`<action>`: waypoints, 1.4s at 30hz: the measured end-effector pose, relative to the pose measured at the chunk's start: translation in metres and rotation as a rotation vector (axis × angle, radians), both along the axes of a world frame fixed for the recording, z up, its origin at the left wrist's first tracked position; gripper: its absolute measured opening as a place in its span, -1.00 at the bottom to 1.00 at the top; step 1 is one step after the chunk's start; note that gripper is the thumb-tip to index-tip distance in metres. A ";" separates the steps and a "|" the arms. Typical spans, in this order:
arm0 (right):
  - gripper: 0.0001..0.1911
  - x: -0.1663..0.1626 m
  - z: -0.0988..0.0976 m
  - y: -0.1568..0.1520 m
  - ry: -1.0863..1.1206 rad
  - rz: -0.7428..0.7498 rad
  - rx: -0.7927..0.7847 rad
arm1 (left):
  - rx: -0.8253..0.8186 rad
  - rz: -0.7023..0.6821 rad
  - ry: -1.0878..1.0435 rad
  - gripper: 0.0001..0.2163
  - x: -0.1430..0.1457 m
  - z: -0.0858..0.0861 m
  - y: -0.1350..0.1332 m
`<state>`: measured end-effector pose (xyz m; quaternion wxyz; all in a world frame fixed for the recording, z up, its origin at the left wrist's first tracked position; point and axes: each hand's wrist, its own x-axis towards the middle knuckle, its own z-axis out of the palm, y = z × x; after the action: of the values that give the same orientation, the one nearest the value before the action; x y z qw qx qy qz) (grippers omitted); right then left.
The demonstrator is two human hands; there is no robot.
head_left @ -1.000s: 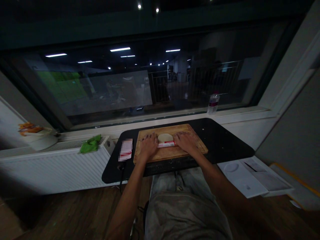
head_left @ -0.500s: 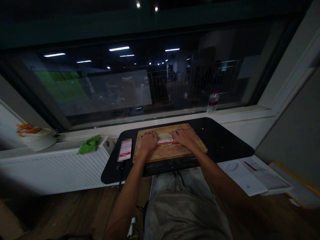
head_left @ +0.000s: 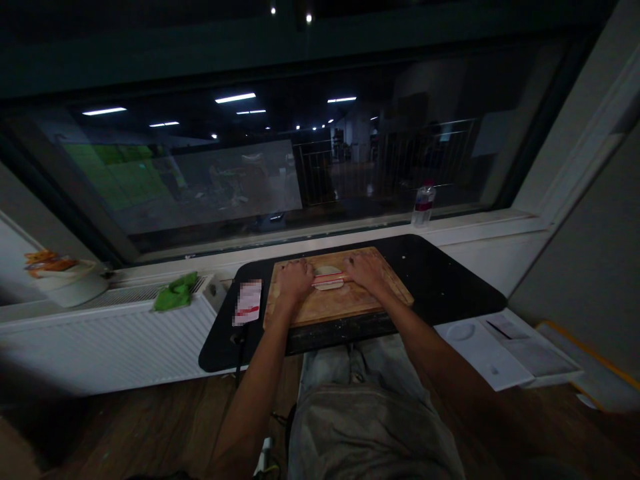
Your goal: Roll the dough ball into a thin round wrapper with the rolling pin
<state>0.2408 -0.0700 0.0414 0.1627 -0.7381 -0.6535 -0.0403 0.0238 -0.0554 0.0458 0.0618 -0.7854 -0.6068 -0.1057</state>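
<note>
- Head view: two bare hands are seen, the left hand [head_left: 296,279] and the right hand [head_left: 367,272], both laid palm-down at opposite ends of one roller [head_left: 329,277]. Its ends are covered by them, so how tightly the fingers are curled cannot be told.
- One piece of dough [head_left: 331,286] is pressed under the roller, between the two hands. It is pale cream, smooth and flattened, with a rounded outline; one part is seen beyond the roller and another on the near side, while its middle is hidden.
- The roller is slim, straight and pale, marked with red along its length, and is laid crosswise over the dough.
- One wooden board [head_left: 320,313] is set beneath them, light brown with darker patches, on one black table [head_left: 445,277] with rounded corners.
- One flat rectangular item [head_left: 247,303], partly pixelated and marked with red, is placed left of the board.
- One green cloth [head_left: 176,292] is draped on one white radiator [head_left: 140,343]; one white tub [head_left: 75,285] topped with something orange is set farther left.
- One clear bottle [head_left: 423,205] is stood on the windowsill [head_left: 470,225].
</note>
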 end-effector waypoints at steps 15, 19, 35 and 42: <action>-0.50 0.001 -0.003 -0.010 -0.032 0.080 0.190 | 0.056 0.234 -0.302 -0.57 -0.005 -0.020 0.017; -0.46 -0.001 -0.005 -0.011 -0.069 0.133 0.087 | 0.064 0.245 -0.342 -0.57 -0.008 -0.024 0.023; -0.61 0.004 -0.011 -0.007 0.032 0.212 0.170 | 0.194 0.087 -0.456 -0.66 -0.017 -0.031 0.032; -0.75 0.007 -0.021 -0.005 0.055 0.433 0.201 | 0.191 0.118 -0.447 -0.69 -0.018 -0.032 0.030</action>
<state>0.2477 -0.0755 0.0206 0.2580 -0.5615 -0.7847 -0.0493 0.0057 -0.0253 0.0139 0.0059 -0.6963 -0.6375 -0.3298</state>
